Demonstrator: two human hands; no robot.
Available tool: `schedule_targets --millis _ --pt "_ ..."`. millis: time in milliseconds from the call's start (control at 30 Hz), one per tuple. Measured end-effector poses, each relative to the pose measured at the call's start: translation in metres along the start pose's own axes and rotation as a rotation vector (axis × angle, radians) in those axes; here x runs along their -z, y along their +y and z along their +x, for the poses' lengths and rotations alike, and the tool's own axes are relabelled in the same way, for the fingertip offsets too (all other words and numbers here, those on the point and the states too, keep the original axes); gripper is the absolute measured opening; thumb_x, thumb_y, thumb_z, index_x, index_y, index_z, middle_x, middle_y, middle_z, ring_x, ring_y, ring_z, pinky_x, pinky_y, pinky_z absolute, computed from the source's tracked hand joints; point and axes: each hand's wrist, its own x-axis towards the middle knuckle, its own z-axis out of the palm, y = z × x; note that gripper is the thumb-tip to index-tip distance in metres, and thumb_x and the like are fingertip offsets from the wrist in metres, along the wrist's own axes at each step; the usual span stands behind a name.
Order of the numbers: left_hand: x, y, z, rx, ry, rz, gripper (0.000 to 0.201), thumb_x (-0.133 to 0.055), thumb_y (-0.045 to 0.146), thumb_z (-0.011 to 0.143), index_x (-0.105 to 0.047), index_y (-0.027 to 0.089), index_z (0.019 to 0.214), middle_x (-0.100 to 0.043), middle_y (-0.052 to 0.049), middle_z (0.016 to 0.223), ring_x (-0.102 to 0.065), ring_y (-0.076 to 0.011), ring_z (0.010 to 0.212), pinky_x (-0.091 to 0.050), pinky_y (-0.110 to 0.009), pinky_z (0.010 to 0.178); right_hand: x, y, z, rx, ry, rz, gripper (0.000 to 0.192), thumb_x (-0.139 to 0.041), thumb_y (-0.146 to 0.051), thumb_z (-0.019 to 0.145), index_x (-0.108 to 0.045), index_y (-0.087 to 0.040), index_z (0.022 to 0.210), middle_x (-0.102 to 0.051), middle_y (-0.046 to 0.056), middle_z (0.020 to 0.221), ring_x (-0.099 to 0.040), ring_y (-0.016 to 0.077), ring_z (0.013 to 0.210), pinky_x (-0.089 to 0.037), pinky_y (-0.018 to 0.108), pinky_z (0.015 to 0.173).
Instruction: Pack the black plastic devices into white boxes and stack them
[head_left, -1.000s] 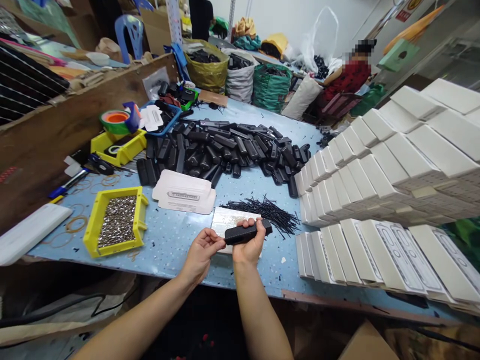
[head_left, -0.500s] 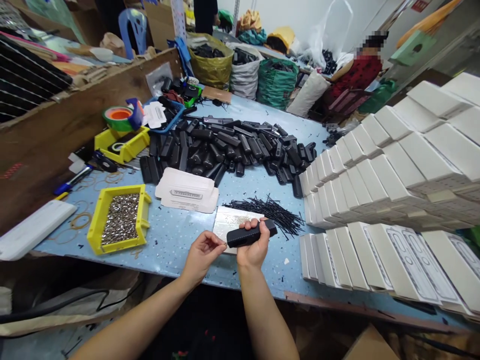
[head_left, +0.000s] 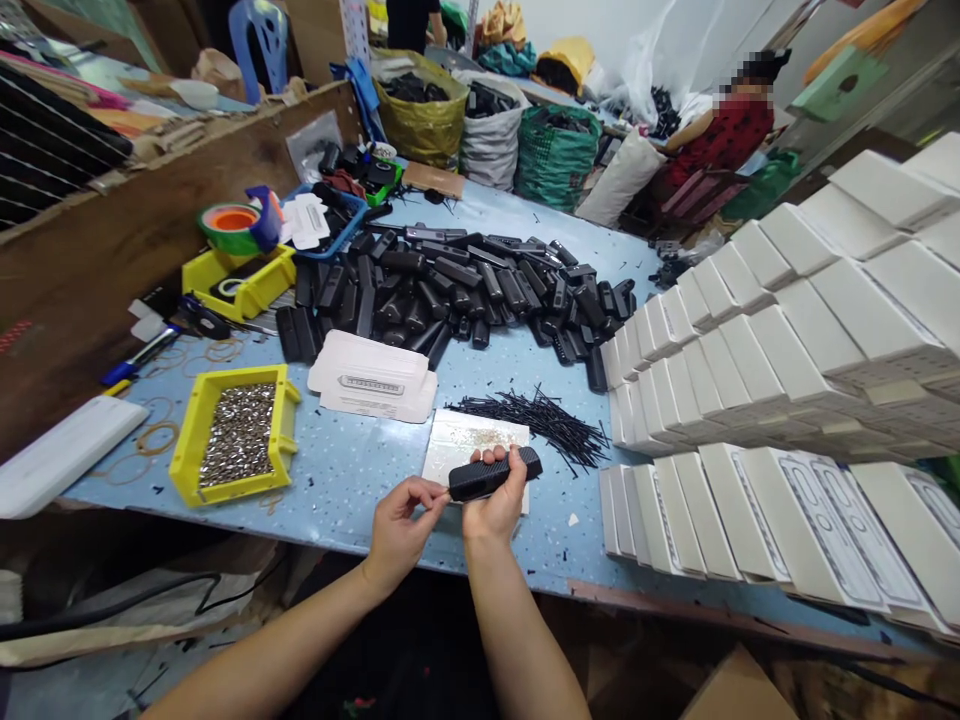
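My right hand (head_left: pixel 496 508) is wrapped round a long black plastic casing (head_left: pixel 471 481) with a woven-looking surface, held nearly level. At the casing's left end, thumb and forefinger of my left hand (head_left: pixel 401 522) are pinched together, touching it or very close. Whatever those fingertips hold is too small to make out. Beneath the casing lies a small white board (head_left: pixel 447 440) with tiny bits on it. Just behind to the right is a heap of thin black sticks (head_left: pixel 559 425).
A yellow bin (head_left: pixel 283 425) of small shiny metal pieces stands left. Many black casings (head_left: pixel 450 275) are piled behind a flattened white carton (head_left: pixel 375 400). Stacked white boxes (head_left: pixel 757 365) wall the right side. Sacks (head_left: pixel 559 155) and a person in red (head_left: pixel 731 135) are beyond.
The casing and my right hand have shifted slightly left and down. My left fingers stay pinched at its left end. The view has moved a little.
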Motion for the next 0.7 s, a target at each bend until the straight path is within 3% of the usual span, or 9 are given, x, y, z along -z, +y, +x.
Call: schedule_targets --millis 100,200,300,367,467,533,600,700 --pt "0.003 0.001 0.003 0.079 -0.005 -0.024 0.018 -0.071 0.028 0.076 -0.055 0.020 0.074 -0.064 -0.003 0.077 -0.063 -0.0163 0.077 -0.051 -0.028 0.074 -0.001 -0.001 -0.004 0.114 -0.064 -0.044 0.046 -0.060 -0.044 0.069 -0.033 -0.018 0.096 -0.042 -0.007 0.069 -0.047 0.0006 0.062 -0.051 0.021 0.069" --pt "0.008 0.009 0.015 0.142 -0.175 0.043 0.023 -0.068 0.030 0.078 -0.059 0.021 0.098 -0.066 -0.005 0.089 -0.064 -0.0173 0.084 -0.050 -0.029 0.078 -0.002 -0.005 -0.002 0.130 -0.101 -0.071 0.045 -0.058 -0.044 0.070 -0.032 -0.018 0.095 -0.042 -0.007 0.069 -0.046 0.0003 0.060 -0.049 0.019 0.065" --pt "0.016 0.021 0.024 0.064 -0.437 0.272 0.012 -0.056 0.028 0.087 -0.064 0.020 0.084 -0.065 -0.004 0.079 -0.061 -0.0164 0.076 -0.046 -0.027 0.073 -0.003 -0.004 0.003 0.063 -0.121 -0.063 0.045 -0.059 -0.044 0.070 -0.032 -0.017 0.094 -0.042 -0.007 0.069 -0.047 -0.0009 0.058 -0.047 0.017 0.063" --pt "0.021 0.029 0.022 0.008 -0.505 0.374 0.025 -0.048 0.027 0.090 -0.063 0.020 0.071 -0.064 -0.003 0.070 -0.059 -0.0158 0.069 -0.043 -0.025 0.068 -0.006 0.000 0.005 -0.069 -0.156 -0.061 0.045 -0.060 -0.044 0.069 -0.032 -0.017 0.091 -0.042 -0.008 0.068 -0.046 -0.0015 0.057 -0.047 0.016 0.063" --pt "0.033 0.035 0.015 -0.012 -0.453 0.433 0.028 -0.045 0.027 0.091 -0.063 0.020 0.071 -0.065 -0.003 0.070 -0.060 -0.0158 0.069 -0.043 -0.025 0.068 -0.010 0.006 0.002 -0.263 -0.175 -0.065 0.046 -0.063 -0.042 0.065 -0.032 -0.016 0.087 -0.041 -0.009 0.065 -0.044 -0.0021 0.054 -0.046 0.015 0.062" --pt "0.053 0.038 0.018 0.055 -0.376 0.477 0.025 -0.048 0.030 0.088 -0.063 0.021 0.069 -0.066 -0.002 0.068 -0.061 -0.0162 0.067 -0.045 -0.025 0.066 -0.009 0.006 -0.003 -0.239 -0.160 -0.059 0.047 -0.065 -0.042 0.064 -0.033 -0.017 0.089 -0.042 -0.009 0.066 -0.046 -0.0019 0.055 -0.047 0.016 0.062" --pt "0.086 0.043 0.038 0.145 -0.239 0.532 0.025 -0.053 0.036 0.083 -0.061 0.021 0.065 -0.066 -0.002 0.063 -0.062 -0.0169 0.060 -0.046 -0.026 0.060 -0.003 0.003 -0.007 -0.160 -0.166 -0.071 0.050 -0.067 -0.044 0.064 -0.036 -0.018 0.093 -0.044 -0.009 0.068 -0.048 -0.0006 0.056 -0.048 0.018 0.063" --pt "0.150 0.067 0.102 0.182 0.054 0.638 0.031 -0.052 0.045 0.080 -0.057 0.019 0.064 -0.064 -0.003 0.060 -0.058 -0.0167 0.048 -0.043 -0.027 0.050 0.010 0.000 -0.008 -0.156 -0.190 -0.154 0.055 -0.072 -0.042 0.060 -0.039 -0.019 0.097 -0.046 -0.008 0.069 -0.050 0.0015 0.057 -0.049 0.020 0.061"
